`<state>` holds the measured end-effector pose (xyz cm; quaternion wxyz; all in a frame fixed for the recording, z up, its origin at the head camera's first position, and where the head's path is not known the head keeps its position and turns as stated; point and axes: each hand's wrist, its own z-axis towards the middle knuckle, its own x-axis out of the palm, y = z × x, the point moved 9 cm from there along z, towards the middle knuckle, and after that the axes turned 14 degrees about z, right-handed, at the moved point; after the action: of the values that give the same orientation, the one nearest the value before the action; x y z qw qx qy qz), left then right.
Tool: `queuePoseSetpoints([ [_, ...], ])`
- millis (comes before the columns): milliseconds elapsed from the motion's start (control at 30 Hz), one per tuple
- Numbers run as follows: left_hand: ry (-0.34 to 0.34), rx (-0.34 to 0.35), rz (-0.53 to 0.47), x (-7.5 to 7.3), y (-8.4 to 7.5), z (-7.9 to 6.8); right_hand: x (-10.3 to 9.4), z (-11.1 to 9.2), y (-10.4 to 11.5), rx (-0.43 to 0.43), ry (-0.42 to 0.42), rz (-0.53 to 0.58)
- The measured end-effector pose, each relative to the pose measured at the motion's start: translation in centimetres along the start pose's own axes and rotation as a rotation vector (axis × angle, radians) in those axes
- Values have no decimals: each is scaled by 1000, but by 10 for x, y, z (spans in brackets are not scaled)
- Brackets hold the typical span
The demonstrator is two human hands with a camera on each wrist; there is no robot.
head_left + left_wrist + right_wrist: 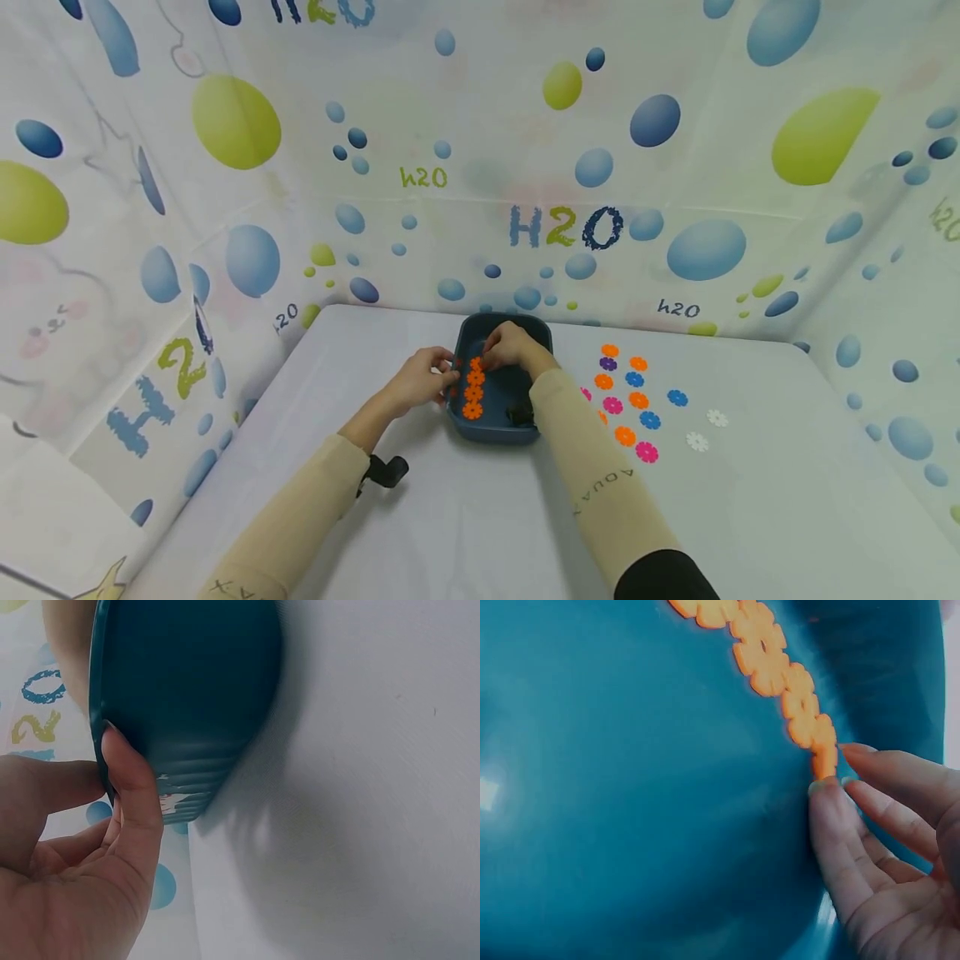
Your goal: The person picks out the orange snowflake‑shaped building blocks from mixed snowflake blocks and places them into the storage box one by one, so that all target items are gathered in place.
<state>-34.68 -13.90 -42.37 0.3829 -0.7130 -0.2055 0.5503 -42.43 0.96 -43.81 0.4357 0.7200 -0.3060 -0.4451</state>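
Pinching one end of a chain of orange flower pieces [476,381], the right hand [507,344] reaches into the blue tray [491,435]. The chain lies inside, along the left side. Fingers curled, the left hand [418,380] grips that edge; loose flower pieces [650,420] dot the counter [465,508] rightward.

The backdrop [480,117] is bearing "H2O" [561,227] and "h2O" [424,177] above the table's [750,517] far edge, and "H2" [140,417] beyond its left edge. The right sleeve [585,442] is showing "AQUA" [603,483]; the left sleeve's [300,500] letters are running partly illegible.
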Motion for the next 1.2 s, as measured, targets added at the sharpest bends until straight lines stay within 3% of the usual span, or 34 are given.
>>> queuePoseSetpoints([
  [200,2,-1,-2,1,-1,-1,-8,-14,13,-20,43,-46],
  [400,27,-12,-17,6,2,0,-15,-27,28,-32,117,-190],
  [533,15,-12,-2,3,2,0,-23,-38,45,-75,119,-290],
  [733,12,-21,6,0,1,0,-35,-62,59,-139,112,-334],
  [967,2,-28,-11,1,3,0,-48,-93,51,-220,109,-379],
  [1200,7,-21,-5,2,1,0,-70,-123,24,-243,61,-312],
])
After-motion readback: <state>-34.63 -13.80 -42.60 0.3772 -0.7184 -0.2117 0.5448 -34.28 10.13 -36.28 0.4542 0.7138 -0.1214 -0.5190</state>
